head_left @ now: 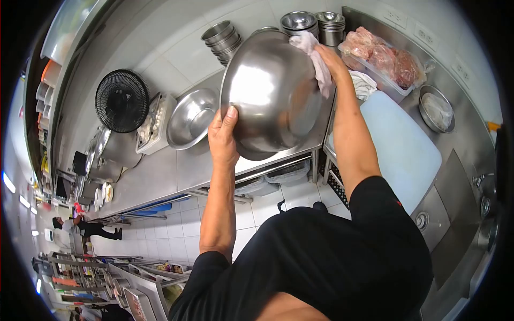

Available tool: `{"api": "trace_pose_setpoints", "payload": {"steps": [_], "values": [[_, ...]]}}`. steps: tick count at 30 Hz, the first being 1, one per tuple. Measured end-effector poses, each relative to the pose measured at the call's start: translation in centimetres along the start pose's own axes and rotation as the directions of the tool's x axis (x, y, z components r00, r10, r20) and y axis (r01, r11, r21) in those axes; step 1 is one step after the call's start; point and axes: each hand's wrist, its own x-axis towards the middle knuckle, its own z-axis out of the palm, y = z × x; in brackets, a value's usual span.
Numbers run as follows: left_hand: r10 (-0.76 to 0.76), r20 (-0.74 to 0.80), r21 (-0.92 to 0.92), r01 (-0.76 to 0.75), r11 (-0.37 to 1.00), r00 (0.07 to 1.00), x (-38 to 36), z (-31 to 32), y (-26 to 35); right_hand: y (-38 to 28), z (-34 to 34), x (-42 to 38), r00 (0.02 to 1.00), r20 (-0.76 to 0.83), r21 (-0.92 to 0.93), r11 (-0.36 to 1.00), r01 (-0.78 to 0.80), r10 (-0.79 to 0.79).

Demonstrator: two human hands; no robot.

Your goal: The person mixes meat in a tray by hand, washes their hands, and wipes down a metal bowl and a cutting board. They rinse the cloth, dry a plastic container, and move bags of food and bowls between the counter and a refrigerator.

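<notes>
A large steel mixing bowl (262, 101) is held up tilted over the counter, its outer side and base facing me. My left hand (223, 135) grips its near left edge, thumb on the outside and the other fingers hidden behind. At the upper right of the bowl, my right hand (329, 61) presses a pale pinkish cloth (316, 59) against the metal; its fingers are closed round the cloth. Left of the bowl, a wide shallow steel bowl (193, 119) rests on the counter.
Stacked steel bowls (299, 22) and containers (220, 40) line the wall. To the right are a tub of bagged raw meat (383, 59), a pale blue cutting board (399, 144), and a sink (423, 220). A black fan (122, 101) stands left. One person (88, 227) stands farther off.
</notes>
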Motion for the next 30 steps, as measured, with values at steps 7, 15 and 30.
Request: {"api": "trace_pose_setpoints", "payload": {"steps": [7,15,30], "values": [[-0.121,-0.179,-0.351,0.051,0.935,0.976,2.3,-2.2,-2.2,3.5,3.9,-9.8,0.955,-0.291,-0.026,0.999,0.046,-0.052],[-0.12,-0.188,-0.285,0.062,0.956,0.975,3.7,1.4,-4.0,-7.3,9.2,-10.0,0.902,0.057,-0.286,0.858,0.426,-0.429],[-0.234,-0.182,-0.658,0.059,0.751,0.955,4.0,-1.5,-3.9,1.9,5.7,-13.3,0.899,-0.255,-0.417,0.879,0.231,-0.357]]}}
